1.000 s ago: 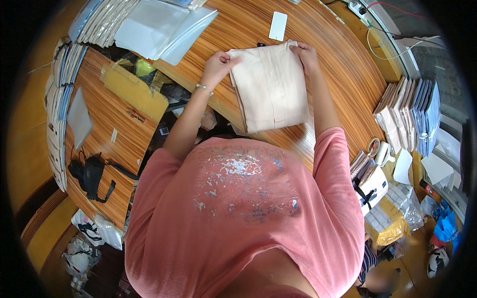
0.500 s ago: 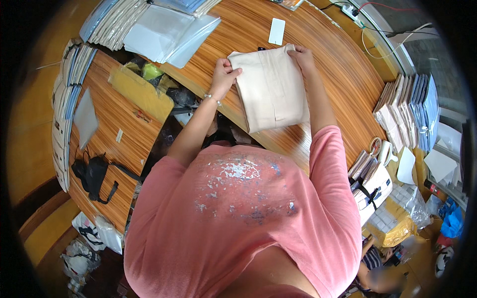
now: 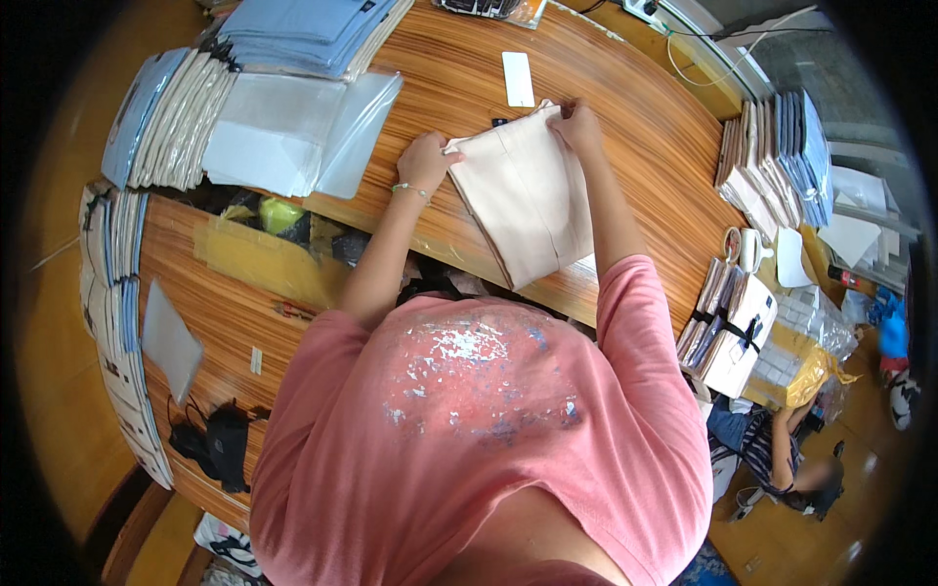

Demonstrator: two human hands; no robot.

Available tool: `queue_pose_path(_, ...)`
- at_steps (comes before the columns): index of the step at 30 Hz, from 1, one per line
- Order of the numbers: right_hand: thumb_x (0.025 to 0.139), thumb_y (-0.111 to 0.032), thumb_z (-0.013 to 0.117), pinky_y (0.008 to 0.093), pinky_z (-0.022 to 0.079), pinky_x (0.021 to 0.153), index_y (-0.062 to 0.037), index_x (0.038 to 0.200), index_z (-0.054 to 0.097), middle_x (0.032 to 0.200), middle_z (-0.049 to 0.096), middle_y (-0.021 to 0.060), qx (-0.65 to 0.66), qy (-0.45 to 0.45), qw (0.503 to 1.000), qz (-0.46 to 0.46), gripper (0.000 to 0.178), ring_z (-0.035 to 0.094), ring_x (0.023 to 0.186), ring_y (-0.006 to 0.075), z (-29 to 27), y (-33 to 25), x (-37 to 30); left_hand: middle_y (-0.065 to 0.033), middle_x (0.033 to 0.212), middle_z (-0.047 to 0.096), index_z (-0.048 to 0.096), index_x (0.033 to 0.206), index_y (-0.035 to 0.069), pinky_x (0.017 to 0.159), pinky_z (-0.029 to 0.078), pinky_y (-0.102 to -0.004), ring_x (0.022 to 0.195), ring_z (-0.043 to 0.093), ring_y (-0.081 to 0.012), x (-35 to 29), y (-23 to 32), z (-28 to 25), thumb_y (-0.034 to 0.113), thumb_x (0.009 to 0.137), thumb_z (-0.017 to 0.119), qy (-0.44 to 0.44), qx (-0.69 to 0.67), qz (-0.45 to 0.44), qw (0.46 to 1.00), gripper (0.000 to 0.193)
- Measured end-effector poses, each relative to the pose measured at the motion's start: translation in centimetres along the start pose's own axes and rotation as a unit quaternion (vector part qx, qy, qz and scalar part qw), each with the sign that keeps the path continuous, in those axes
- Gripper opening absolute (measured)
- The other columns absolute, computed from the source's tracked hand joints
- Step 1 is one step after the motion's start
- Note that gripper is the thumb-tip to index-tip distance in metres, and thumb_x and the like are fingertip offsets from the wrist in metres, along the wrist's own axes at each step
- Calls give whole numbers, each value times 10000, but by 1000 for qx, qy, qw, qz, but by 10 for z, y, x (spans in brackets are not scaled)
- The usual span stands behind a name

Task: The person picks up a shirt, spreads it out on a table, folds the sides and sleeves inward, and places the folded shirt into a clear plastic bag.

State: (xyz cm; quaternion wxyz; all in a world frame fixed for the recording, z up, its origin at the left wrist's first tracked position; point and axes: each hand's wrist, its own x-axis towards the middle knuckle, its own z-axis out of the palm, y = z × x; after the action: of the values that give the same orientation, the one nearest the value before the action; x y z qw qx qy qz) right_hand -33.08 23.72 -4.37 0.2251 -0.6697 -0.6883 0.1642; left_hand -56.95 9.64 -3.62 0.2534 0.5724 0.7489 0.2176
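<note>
Cream cloth point(image 3: 528, 195): folded in layers, ahead of me, over the front part of the wooden counter point(image 3: 655, 146); its lower left corner reaches about to the counter's front edge. Whether its underside rests flat, I cannot tell from here.
Left grip point(image 3: 424, 163): closed on the upper left corner, thumb and fingers pinching.
Right grip point(image 3: 579, 129): closed on the upper right corner, set farther from the body than the left.
Top edge: sloping up to the right; I would bring both corners level and draw them gently apart, with equal pull, so the edge runs straight.
Left side: layers show along it, so I would pinch them all together, lest one slide out of line.
Middle crease: a fine line runs down the face; I judge that uneven tension would skew it.
Lower corner: I'd lift slightly before shifting, so it doesn't catch on the counter's edge.
White card point(image 3: 518, 79): flat beyond the cloth, worth leaving clear of the fabric.
Plastic sleeves point(image 3: 264, 132): lying to the left, well apart from the cloth.
</note>
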Motion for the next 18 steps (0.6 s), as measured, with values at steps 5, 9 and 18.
queue_pose_path(5, 654, -216, 747, 280, 450, 643, -42, 905, 615, 817, 638, 43, 98, -216, 963, 126, 333, 565, 720, 129, -8, 15, 13, -146, 797, 638, 614, 889, 8, 654, 459, -364, 739, 610, -269, 8, 0, -5, 323, 746, 707, -32, -24, 29, 999, 359)
queue_pose_path(9, 697, -167, 746, 272, 471, 684, -57, 946, 658, 844, 666, 43, 368, -164, 905, 137, 287, 617, 779, 134, -54, 33, -15, -145, 739, 651, 591, 862, 0, 614, 461, -329, 662, 617, -250, 14, 18, -13, 236, 779, 692, -25, -148, 78, 986, 270)
queue_pose_path(18, 762, -34, 672, 268, 445, 873, -16, 961, 663, 954, 676, 65, 365, -43, 930, -13, 200, 613, 906, 142, -275, 35, -142, -73, 901, 681, 644, 988, 11, 741, 496, -235, 816, 632, -123, -58, 164, -105, -17, 761, 647, -1, -144, 348, 926, 229)
